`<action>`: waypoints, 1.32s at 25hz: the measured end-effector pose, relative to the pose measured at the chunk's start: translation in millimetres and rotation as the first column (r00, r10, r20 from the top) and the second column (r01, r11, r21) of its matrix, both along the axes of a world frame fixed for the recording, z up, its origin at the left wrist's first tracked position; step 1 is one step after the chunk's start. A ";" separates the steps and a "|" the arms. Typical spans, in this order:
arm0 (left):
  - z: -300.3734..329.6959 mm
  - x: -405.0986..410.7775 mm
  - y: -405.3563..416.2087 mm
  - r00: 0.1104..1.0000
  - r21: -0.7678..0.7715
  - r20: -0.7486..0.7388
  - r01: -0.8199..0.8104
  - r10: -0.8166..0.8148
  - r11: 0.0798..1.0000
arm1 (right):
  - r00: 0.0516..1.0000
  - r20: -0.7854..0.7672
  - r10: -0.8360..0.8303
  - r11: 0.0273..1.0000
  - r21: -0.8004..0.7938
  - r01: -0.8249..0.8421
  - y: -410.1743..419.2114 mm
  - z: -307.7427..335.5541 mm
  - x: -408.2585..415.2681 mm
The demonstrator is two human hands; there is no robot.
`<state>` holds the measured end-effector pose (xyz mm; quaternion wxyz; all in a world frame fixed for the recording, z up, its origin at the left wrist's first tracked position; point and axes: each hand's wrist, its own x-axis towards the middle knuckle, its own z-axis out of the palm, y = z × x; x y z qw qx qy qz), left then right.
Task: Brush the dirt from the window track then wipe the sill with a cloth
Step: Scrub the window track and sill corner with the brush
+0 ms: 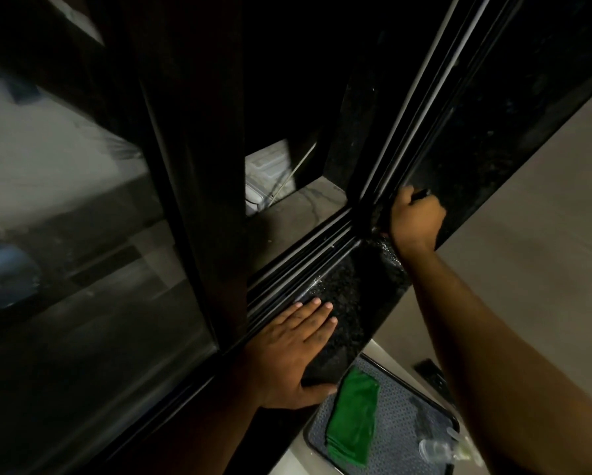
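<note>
The black window track (pixel 308 255) runs diagonally along a dark speckled stone sill (pixel 353 289). My right hand (pixel 416 217) is fisted around a dark brush handle (pixel 423 193) at the corner where the bottom track meets the side frame; the bristles are hidden behind the hand. My left hand (pixel 287 351) lies flat on the sill, fingers together, thumb hooked over its front edge, holding nothing. A folded green cloth (pixel 354 416) lies below on a grey tray (pixel 401 426).
The sliding glass pane (pixel 82 269) and its dark frame (pixel 198 200) fill the left. The window is open past the frame, showing a concrete ledge (pixel 298 214) outside. A clear small bottle (pixel 438 447) lies on the tray. Beige wall (pixel 534 234) at right.
</note>
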<state>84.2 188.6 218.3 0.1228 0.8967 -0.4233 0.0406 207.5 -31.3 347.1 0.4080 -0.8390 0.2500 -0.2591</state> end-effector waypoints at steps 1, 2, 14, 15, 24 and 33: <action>-0.2 0.2 0.0 1.000 0.001 0.001 0.002 -0.002 1.000 | 0.997 -0.051 0.054 0.998 0.036 -0.052 2.6 -1.7 1.6; -0.4 0.0 0.2 1.000 0.002 0.000 0.000 0.000 1.000 | 0.990 -0.096 0.100 0.991 0.095 -0.091 4.5 -0.1 3.8; -0.2 -0.1 -0.3 1.000 0.031 -0.030 -0.005 0.006 1.000 | 0.996 -0.041 0.084 0.931 0.359 -0.063 7.9 -0.1 -1.2; 0.5 0.6 -0.3 1.000 0.033 -0.031 -0.005 0.006 0.999 | 0.988 -0.075 0.136 0.926 0.365 -0.099 7.5 1.2 -0.6; 2.1 0.0 -0.6 1.000 0.028 -0.019 -0.004 0.004 1.000 | 0.987 -0.063 0.147 0.955 0.269 -0.125 22.9 7.9 -13.7; -0.7 0.7 0.1 0.999 0.044 -0.048 0.003 -0.001 0.999 | 0.961 -0.127 0.247 0.934 0.297 -0.201 28.3 17.3 -21.3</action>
